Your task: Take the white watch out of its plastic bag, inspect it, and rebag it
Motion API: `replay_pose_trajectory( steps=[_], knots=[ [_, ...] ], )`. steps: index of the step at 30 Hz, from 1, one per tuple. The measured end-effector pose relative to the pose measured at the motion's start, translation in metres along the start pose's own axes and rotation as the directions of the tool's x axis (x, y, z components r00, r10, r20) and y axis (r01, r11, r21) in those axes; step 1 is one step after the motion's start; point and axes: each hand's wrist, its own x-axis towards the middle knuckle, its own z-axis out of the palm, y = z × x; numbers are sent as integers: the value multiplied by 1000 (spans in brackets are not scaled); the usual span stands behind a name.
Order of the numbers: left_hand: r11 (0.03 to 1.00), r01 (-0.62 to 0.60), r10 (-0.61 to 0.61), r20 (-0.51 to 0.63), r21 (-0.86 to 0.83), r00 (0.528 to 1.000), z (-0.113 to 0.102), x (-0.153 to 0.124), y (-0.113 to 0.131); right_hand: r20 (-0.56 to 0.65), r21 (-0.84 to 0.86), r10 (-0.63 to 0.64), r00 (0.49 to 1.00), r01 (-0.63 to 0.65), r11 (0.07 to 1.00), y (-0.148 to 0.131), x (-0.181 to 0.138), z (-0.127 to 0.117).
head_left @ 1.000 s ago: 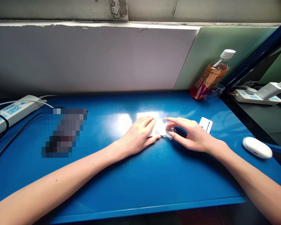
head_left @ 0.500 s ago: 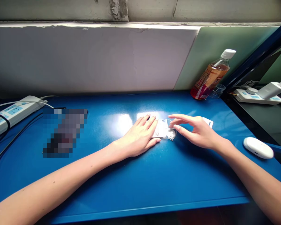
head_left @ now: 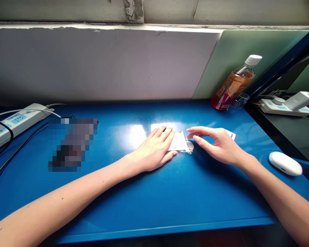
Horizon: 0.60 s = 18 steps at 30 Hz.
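My left hand point(head_left: 156, 149) lies flat with its fingers spread over the left part of a small clear packet point(head_left: 177, 141). White material with dark print shows inside it. At the packet's right end is a small round silvery piece point(head_left: 190, 146), too small to identify. Just right of that, my right hand point(head_left: 218, 144) hovers with thumb and fingers apart and curved, holding nothing visible. Whether its fingertips touch the packet's edge is hard to tell. Behind the right hand, a white card-like piece point(head_left: 231, 134) is partly covered.
A drink bottle point(head_left: 233, 85) leans at the back right beside a clear plastic cup point(head_left: 240, 101). A white rounded case point(head_left: 285, 164) lies on the blue table point(head_left: 144, 206) at right. On the left are a power strip point(head_left: 19, 118) with cables and a pixelated dark object point(head_left: 74, 144).
My right hand has drawn slightly away from the packet's end, so the round silvery piece shows more fully. My left hand stays flat on the packet. The whole view has shifted slightly.
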Motion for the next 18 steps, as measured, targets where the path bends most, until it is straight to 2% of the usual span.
replay_pose_trajectory(
  steps=[5, 12, 18],
  knots=[
    [1000, -3, 3, -22, -3, 1000, 0, 0, 0, 76, 8, -101, 992, 101, 995, 1, 1, 10],
    [1000, -10, 10, -26, -4, 1000, 0, 0, 0, 38, -83, -164, 986, 167, 983, 5, -1, 13],
    [1000, -20, 19, -40, -11, 999, 1, 0, -1, 60, -44, -186, 981, 189, 981, 4, -1, 13]
  ],
)
